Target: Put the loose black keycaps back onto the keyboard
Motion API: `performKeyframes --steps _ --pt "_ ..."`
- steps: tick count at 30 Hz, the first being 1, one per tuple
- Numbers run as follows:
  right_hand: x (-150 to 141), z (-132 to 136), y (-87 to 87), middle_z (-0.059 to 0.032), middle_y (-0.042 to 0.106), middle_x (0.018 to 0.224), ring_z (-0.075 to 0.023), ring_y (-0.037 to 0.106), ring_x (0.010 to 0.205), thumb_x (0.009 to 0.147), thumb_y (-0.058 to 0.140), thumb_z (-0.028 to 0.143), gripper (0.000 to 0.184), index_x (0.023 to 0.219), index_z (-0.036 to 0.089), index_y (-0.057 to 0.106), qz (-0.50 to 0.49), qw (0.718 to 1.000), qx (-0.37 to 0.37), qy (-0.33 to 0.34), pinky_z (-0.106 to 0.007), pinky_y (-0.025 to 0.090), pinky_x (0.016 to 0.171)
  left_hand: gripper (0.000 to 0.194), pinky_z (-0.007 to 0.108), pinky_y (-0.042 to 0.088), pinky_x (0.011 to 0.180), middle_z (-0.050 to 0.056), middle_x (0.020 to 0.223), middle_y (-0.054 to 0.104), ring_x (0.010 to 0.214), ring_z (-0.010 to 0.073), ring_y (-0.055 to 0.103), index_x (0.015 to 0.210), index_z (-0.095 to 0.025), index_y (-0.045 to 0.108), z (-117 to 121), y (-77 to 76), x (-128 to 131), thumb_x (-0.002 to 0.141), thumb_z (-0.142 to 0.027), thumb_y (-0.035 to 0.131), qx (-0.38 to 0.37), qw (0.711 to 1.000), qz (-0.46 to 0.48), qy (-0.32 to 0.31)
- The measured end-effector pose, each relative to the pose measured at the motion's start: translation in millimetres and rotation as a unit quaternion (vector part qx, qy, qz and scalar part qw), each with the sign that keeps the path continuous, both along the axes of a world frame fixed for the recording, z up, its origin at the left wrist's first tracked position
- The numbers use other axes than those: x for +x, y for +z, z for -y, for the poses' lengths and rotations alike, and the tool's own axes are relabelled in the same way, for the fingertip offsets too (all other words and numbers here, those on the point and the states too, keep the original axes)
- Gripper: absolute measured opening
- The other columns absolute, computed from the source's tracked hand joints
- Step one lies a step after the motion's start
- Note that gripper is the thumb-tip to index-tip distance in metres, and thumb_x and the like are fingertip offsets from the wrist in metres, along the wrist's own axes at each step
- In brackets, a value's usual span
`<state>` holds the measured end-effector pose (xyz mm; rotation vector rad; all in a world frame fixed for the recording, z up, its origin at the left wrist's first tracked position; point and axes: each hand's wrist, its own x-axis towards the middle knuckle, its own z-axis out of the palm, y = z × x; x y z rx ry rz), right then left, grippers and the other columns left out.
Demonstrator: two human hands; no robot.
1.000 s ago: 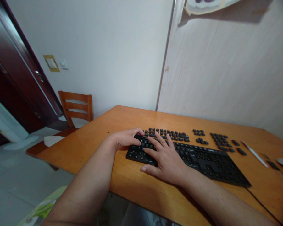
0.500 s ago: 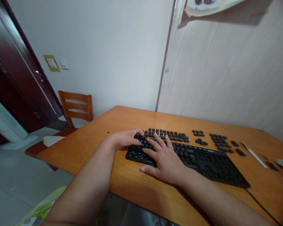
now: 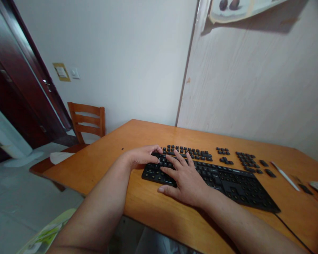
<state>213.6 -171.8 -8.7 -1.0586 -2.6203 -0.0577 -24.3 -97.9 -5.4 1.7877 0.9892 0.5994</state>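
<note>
A black keyboard (image 3: 234, 183) lies on the wooden table, with keycaps on part of it and bare key positions at its left end and across its right side. My left hand (image 3: 145, 155) is at its far left corner, thumb on top of the keys and fingers bent at the back edge, closed on the keyboard. My right hand (image 3: 187, 180) lies over the middle-left keys, palm down with fingers spread. Its thumb rests near the keyboard's front edge. What lies under the right palm is hidden. Loose black keycaps (image 3: 246, 159) sit in groups behind the keyboard.
A white pen-like stick (image 3: 284, 176) and a small dark piece (image 3: 305, 189) lie at the right of the table (image 3: 148, 132). The keyboard cable (image 3: 291, 231) runs off the front right. A wooden chair (image 3: 88, 120) stands beyond the left edge.
The view has shifted slightly. Both hands keep nearly the same pose on the keyboard, and the loose keycaps have not visibly moved.
</note>
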Motion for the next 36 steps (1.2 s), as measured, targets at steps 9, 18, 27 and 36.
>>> performKeyframes --steps 9,18,27,36 --pt "2 0 2.9 -0.0084 0.039 0.156 -0.0377 0.016 0.147 0.087 0.045 0.073 0.065 0.133 0.031 0.062 -0.016 0.999 0.036 -0.015 -0.066 -0.002 0.114 0.038 0.034 0.044 0.093 0.003 0.106 0.06 0.104 0.0206 0.055 0.108 -0.021 0.058 -1 -1.7 -1 0.071 -0.019 0.061 0.022 1.0 -0.001 0.006" --pt "-4 2 0.7 -0.0083 0.037 0.157 -0.0388 0.009 0.149 0.085 0.045 0.075 0.067 0.131 0.031 0.064 0.003 1.0 0.01 -0.007 -0.067 -0.002 0.113 0.037 0.033 0.045 0.089 0.002 0.104 0.062 0.102 0.0202 0.056 0.107 -0.022 0.058 -1 -1.6 1 0.07 -0.019 0.061 0.004 1.0 0.002 0.007" --pt "3 -5 7.5 -0.0088 0.041 0.154 -0.0364 0.022 0.145 0.089 0.046 0.068 0.062 0.132 0.027 0.062 -0.046 0.997 0.046 -0.042 -0.063 0.007 0.115 0.037 0.033 0.044 0.088 0.002 0.103 0.062 0.101 0.0205 0.056 0.107 -0.021 0.058 -1 0.3 0 0.071 -0.021 0.062 0.018 1.0 -0.01 0.002" --pt "17 -18 2.1 -0.0106 0.06 0.135 -0.0323 0.043 0.13 0.093 0.052 0.044 0.04 0.122 0.021 0.066 -0.095 0.986 0.087 -0.107 -0.054 0.021 0.113 0.034 0.033 0.045 0.084 0.002 0.102 0.061 0.097 0.0193 0.057 0.105 -0.021 0.057 -2 -0.1 2 0.072 -0.021 0.063 -0.009 1.0 0.014 0.013"
